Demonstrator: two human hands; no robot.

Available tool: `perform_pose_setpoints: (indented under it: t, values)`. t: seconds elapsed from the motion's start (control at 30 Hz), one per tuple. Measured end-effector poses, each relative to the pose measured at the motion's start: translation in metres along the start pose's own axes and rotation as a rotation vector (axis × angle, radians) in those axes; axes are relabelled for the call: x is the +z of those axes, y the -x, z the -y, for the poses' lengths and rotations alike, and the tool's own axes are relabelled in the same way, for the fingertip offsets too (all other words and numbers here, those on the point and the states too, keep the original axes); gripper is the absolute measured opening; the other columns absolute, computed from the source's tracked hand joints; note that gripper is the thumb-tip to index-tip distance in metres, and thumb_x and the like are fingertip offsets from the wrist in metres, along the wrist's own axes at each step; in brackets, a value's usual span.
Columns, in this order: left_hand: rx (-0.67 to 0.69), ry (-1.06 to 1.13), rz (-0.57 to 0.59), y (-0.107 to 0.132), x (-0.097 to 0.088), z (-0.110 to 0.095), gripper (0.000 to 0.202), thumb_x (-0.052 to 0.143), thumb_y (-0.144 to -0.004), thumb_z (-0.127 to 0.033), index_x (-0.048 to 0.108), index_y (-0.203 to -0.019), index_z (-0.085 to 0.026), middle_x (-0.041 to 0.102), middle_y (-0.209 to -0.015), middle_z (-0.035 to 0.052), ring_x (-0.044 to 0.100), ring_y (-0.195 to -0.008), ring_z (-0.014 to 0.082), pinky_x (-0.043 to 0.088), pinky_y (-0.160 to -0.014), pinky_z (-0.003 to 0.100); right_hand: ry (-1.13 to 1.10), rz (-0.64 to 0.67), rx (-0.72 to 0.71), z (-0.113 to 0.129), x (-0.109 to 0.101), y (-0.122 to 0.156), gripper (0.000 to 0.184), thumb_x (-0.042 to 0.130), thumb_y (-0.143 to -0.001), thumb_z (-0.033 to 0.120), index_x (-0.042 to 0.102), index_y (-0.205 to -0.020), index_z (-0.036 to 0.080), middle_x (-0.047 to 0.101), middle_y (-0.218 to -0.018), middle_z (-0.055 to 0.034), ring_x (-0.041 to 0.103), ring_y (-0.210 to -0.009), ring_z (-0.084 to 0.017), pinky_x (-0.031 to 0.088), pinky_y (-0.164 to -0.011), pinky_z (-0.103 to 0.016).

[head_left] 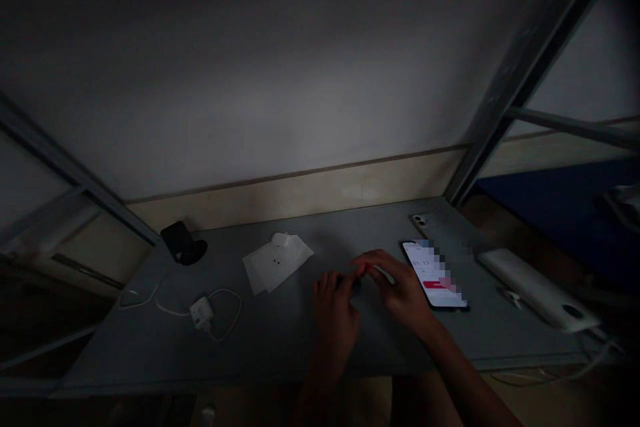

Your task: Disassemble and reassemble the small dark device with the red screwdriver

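In the dim head view, my right hand (400, 287) pinches a small red object (365, 269) between thumb and fingers. Its exact kind is not clear. Beside it, my left hand (335, 307) lies low over the desk, fingers curled against a small dark object (356, 285) that is mostly hidden. The two hands' fingertips nearly meet at the red piece. Left of them, white paper sheets (273, 270) carry a few tiny dark specks and a small white object (281, 239). To the right of my right hand lies a phone (435, 277) with its screen lit.
On the grey desk (280, 340), a white charger (201, 312) with a looped cable lies left. A black stand (183, 243) is at the back left. Another phone (425, 221) and a long white device (537, 287) with cables sit right. Metal posts (525, 80) flank the desk.
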State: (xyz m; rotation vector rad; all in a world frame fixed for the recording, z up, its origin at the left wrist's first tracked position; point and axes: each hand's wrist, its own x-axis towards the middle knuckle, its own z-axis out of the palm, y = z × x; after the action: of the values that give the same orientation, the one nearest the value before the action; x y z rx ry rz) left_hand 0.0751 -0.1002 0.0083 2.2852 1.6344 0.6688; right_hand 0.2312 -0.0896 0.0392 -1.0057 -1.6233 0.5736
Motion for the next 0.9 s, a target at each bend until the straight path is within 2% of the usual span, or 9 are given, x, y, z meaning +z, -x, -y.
perform_pose_setpoints:
  t: [0.1,0.2,0.37,0.43,0.53,0.6,0.7,0.8,0.9]
  values:
    - [-0.01,-0.006,-0.006,-0.0003,0.0003,-0.001,0.058,0.053,-0.079,0.002,0.06,-0.127,-0.031,0.063,-0.107,0.0029,0.054,-0.105,0.0233,0.04,-0.089,0.039,0.013,0.019,-0.015,-0.0005,0.0003,-0.0003,0.019,0.052,-0.1,0.024,0.07,-0.106,0.024,0.068,-0.107,-0.0081,0.065,-0.103,-0.023,0.053,-0.09,-0.037]
    - [-0.012,-0.008,-0.019,0.0,0.0022,-0.0012,0.051,0.053,-0.08,0.003,0.064,-0.119,-0.028,0.063,-0.104,0.0034,0.055,-0.103,0.0235,0.039,-0.089,0.039,0.044,-0.045,-0.043,-0.0023,0.0026,-0.0016,0.012,0.061,-0.096,0.025,0.071,-0.102,0.025,0.067,-0.104,-0.0082,0.065,-0.103,-0.024,0.054,-0.088,-0.037]
    - [0.005,-0.004,-0.027,0.001,0.0052,0.0009,0.062,0.053,-0.079,0.003,0.058,-0.13,-0.032,0.063,-0.11,0.003,0.054,-0.106,0.0232,0.039,-0.092,0.04,-0.001,-0.003,-0.051,-0.0035,0.0047,-0.0019,0.024,0.048,-0.101,0.02,0.07,-0.108,0.026,0.069,-0.11,-0.0083,0.065,-0.107,-0.023,0.053,-0.091,-0.038]
    - [0.002,-0.016,-0.023,0.0011,0.0061,0.0015,0.061,0.053,-0.079,0.004,0.059,-0.128,-0.031,0.063,-0.109,0.0027,0.054,-0.106,0.023,0.039,-0.093,0.04,0.007,0.005,-0.051,-0.0029,0.005,-0.0015,0.021,0.052,-0.1,0.021,0.07,-0.109,0.025,0.068,-0.111,-0.0089,0.064,-0.109,-0.023,0.053,-0.093,-0.038]
    - [-0.009,-0.026,-0.017,0.0011,0.0066,0.001,0.056,0.053,-0.078,0.004,0.062,-0.123,-0.03,0.062,-0.107,0.0028,0.054,-0.106,0.0229,0.039,-0.092,0.039,0.056,-0.043,-0.059,-0.0029,0.0052,-0.0011,0.013,0.06,-0.096,0.023,0.072,-0.103,0.025,0.065,-0.105,-0.0089,0.063,-0.104,-0.024,0.053,-0.087,-0.038]
    - [-0.011,-0.012,-0.023,0.0012,0.0059,0.0,0.057,0.053,-0.08,0.003,0.061,-0.125,-0.03,0.063,-0.108,0.0029,0.054,-0.106,0.0231,0.039,-0.092,0.04,0.048,-0.068,-0.061,-0.0031,0.005,-0.0012,0.016,0.056,-0.098,0.022,0.071,-0.101,0.025,0.065,-0.1,-0.008,0.064,-0.098,-0.023,0.054,-0.084,-0.037]
    - [-0.002,0.003,-0.032,0.0012,0.0037,-0.0015,0.058,0.052,-0.081,0.003,0.06,-0.127,-0.031,0.063,-0.108,0.0029,0.054,-0.105,0.023,0.039,-0.092,0.04,0.018,-0.024,-0.048,-0.0028,0.0046,-0.0013,0.024,0.048,-0.102,0.021,0.069,-0.11,0.026,0.068,-0.104,-0.0078,0.065,-0.101,-0.023,0.053,-0.088,-0.039]
    - [0.001,-0.018,-0.03,0.0008,0.0016,-0.0021,0.053,0.053,-0.081,0.003,0.063,-0.122,-0.028,0.063,-0.106,0.0031,0.055,-0.103,0.0226,0.039,-0.091,0.04,0.045,-0.032,-0.041,-0.0035,0.005,-0.0003,0.017,0.055,-0.099,0.025,0.07,-0.108,0.026,0.068,-0.107,-0.0087,0.064,-0.104,-0.025,0.053,-0.089,-0.041]
    - [-0.002,-0.028,-0.024,0.0001,0.0008,-0.0018,0.054,0.054,-0.081,0.002,0.062,-0.124,-0.03,0.063,-0.105,0.003,0.055,-0.104,0.0225,0.04,-0.091,0.039,0.057,-0.071,-0.018,-0.005,0.0049,0.0015,0.012,0.058,-0.097,0.026,0.07,-0.101,0.026,0.069,-0.099,-0.0069,0.065,-0.097,-0.024,0.053,-0.085,-0.039]
